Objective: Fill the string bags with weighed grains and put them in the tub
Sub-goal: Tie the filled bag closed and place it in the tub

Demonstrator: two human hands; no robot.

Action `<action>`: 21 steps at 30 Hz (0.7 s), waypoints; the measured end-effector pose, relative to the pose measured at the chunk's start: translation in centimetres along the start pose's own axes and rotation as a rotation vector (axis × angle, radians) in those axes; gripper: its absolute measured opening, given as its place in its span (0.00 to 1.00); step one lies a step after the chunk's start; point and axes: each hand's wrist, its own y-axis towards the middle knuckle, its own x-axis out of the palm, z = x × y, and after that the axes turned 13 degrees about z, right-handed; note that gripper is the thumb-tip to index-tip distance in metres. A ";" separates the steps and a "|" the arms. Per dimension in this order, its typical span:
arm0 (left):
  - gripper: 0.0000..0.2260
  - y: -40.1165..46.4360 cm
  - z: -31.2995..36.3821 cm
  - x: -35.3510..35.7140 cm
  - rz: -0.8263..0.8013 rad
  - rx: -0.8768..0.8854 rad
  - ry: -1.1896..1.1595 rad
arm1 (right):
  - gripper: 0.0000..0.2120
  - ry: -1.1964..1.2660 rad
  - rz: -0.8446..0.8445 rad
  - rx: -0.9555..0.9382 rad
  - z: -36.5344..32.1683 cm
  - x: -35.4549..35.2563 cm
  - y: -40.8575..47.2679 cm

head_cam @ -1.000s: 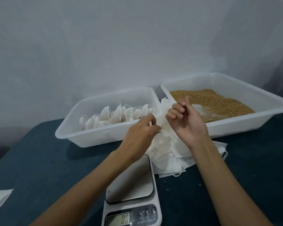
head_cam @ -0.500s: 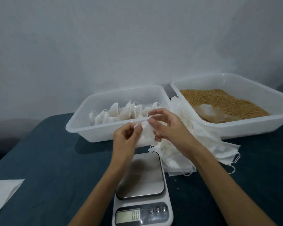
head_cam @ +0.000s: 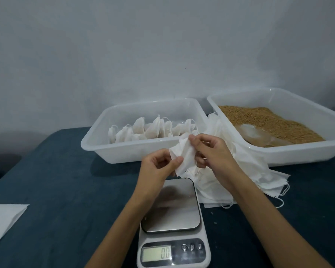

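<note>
Centre of frame, hands: left hand and right hand both pinch one empty white string bag above the kitchen scale.
Upper middle, tub: holds filled bags.
Upper right, grain tray: brown grains.

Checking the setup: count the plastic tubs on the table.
2. The left tub holds filled string bags; the right tub holds loose grains. Nothing suggests a hidden third.

Bare cloth left of scale; bag pile crowds right.
</note>
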 end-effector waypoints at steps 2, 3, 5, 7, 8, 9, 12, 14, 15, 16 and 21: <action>0.09 0.0 0.1 0.0 -0.004 -0.007 0.021 | 0.09 -0.025 0.013 -0.020 0.2 0.1 0.0; 0.10 -0.1 0.2 0.1 -0.005 -0.012 0.017 | 0.08 -0.038 0.008 -0.032 0.3 0.1 0.0; 0.12 -0.1 0.2 0.1 0.015 -0.020 -0.003 | 0.07 -0.054 -0.019 -0.044 0.6 0.1 0.1; 0.07 0.1 0.2 -0.1 0.093 -0.010 0.002 | 0.07 -0.073 -0.040 -0.045 0.8 0.2 0.1; 0.06 0.2 0.2 -0.2 0.140 -0.008 0.001 | 0.08 -0.082 -0.044 -0.045 0.9 0.2 0.1; 0.07 0.4 0.0 -0.3 0.174 -0.012 -0.009 | 0.07 -0.090 -0.037 -0.049 1.0 0.3 0.1; 0.08 0.6 -0.2 -0.5 0.220 0.035 0.015 | 0.04 -0.237 0.099 -0.146 1.3 0.5 0.1; 0.09 0.6 -0.3 -0.5 0.248 0.129 0.101 | 0.08 -0.255 0.144 -0.198 1.3 0.6 0.1; 0.10 0.6 -0.3 -0.5 0.258 0.180 0.135 | 0.11 -0.196 0.114 -0.176 1.3 0.7 0.0; 0.10 0.5 -0.4 -0.5 0.264 0.218 0.158 | 0.15 -0.139 0.060 -0.137 1.2 0.9 -0.1; 0.12 0.0 -0.3 -0.3 0.235 0.417 0.387 | 0.17 -0.167 -0.080 -0.079 1.1 1.8 -0.9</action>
